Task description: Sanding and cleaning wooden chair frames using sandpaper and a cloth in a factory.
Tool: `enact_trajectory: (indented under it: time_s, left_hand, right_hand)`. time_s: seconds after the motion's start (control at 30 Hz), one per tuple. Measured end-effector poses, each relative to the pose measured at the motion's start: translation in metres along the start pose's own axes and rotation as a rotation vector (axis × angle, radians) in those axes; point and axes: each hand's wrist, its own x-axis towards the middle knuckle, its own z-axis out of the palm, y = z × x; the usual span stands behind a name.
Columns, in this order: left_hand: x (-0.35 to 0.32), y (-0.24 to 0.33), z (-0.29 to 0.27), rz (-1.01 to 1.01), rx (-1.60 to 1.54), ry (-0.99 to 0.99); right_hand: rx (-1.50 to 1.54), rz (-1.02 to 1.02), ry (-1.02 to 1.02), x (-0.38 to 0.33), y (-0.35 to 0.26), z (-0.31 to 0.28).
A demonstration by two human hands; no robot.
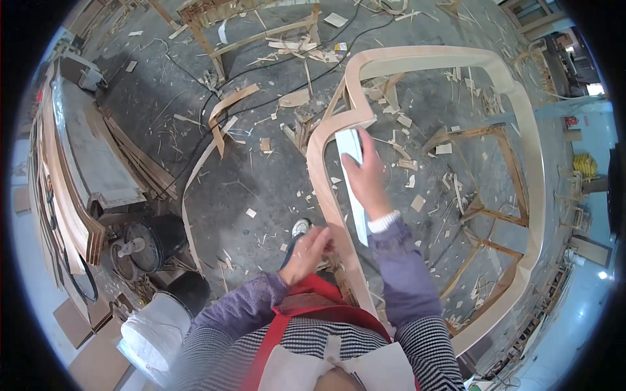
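A large curved wooden frame (324, 179) of pale, smooth wood stands in front of me, its left rail running close past my body. Along the inner side of that rail, my right hand (370, 179) grips a long, flat white strip (352, 189), thumb on one face. The strip lies lengthwise beside the rail; whether it touches the wood all along cannot be made out. Near the rail's outer edge, lower down, hovers my left hand (309, 254), fingers loosely bent and a little blurred. Nothing shows in it.
Rough wooden trestles (505, 163) stand under and inside the frame. Wood offcuts and dark cables (287, 62) litter the concrete floor. At left are stacked curved boards (68, 202), a black bucket (153, 241) and a white bucket (156, 332). A thin curved strip (189, 215) lies left of me.
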Motion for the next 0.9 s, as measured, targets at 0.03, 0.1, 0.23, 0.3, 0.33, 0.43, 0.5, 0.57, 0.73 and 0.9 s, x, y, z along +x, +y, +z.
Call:
enact_trajectory:
  time_s: [0.03, 0.1, 0.23, 0.3, 0.33, 0.43, 0.5, 0.57, 0.73, 0.9]
  left_hand:
    - [0.006, -0.002, -0.004, 0.056, -0.002, 0.089]
    - [0.015, -0.004, -0.011, 0.072, -0.022, 0.097]
    - [0.017, -0.010, -0.022, 0.063, -0.078, 0.124]
    - [0.010, -0.014, -0.024, -0.042, -0.118, 0.148]
    - [0.008, -0.017, -0.024, -0.008, -0.096, 0.129]
    - [-0.001, -0.023, -0.025, -0.023, -0.132, 0.114]
    - [-0.007, -0.026, -0.029, -0.034, -0.094, 0.141]
    - [-0.012, -0.029, -0.036, -0.045, -0.096, 0.180]
    - [-0.036, -0.043, -0.061, -0.114, -0.034, 0.235]
    - [-0.032, -0.047, -0.059, -0.051, -0.035, 0.181]
  right_hand:
    - [-0.014, 0.048, -0.035, 0.000, 0.000, 0.008]
    - [-0.170, 0.093, -0.258, -0.007, -0.005, 0.018]
    - [-0.156, 0.026, -0.396, -0.019, -0.016, -0.001]
    - [-0.159, -0.139, -0.116, 0.006, -0.014, -0.013]
    - [-0.165, -0.241, 0.013, 0.021, -0.012, -0.018]
    - [-0.441, -0.285, 0.239, 0.078, -0.006, -0.021]
    - [-0.330, -0.058, 0.129, 0.077, -0.012, -0.012]
    - [-0.075, 0.178, 0.009, 0.061, -0.026, 0.000]
    - [-0.243, -0.363, -0.715, -0.016, -0.059, 0.011]
    - [-0.013, -0.309, -0.062, 0.040, -0.030, 0.015]
